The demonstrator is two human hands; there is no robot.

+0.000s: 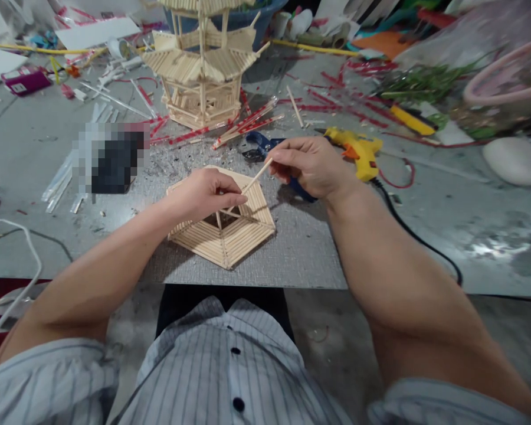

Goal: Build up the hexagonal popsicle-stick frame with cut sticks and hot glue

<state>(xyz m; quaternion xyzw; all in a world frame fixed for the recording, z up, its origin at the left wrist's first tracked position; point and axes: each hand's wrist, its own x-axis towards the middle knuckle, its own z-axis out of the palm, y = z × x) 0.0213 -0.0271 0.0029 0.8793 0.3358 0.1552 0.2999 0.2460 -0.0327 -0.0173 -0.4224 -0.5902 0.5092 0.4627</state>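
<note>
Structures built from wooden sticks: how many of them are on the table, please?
2. One tiered tower stands toward the back of the table; one hexagonal piece lies near the front edge, under the left hand. The tower may hide others.

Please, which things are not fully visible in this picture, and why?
All in the head view:
Hexagonal stick panel: upper left part, hidden by the left hand.
Blue-handled tool: partly behind the right hand.
Stick tower: top, cut off by upper edge.
Dark flat object: details, pixelated.

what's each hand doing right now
Left hand: above the wooden frame, fingertips by the stick; grip can't be told.
Right hand: closed, holding the stick's upper end.
</note>
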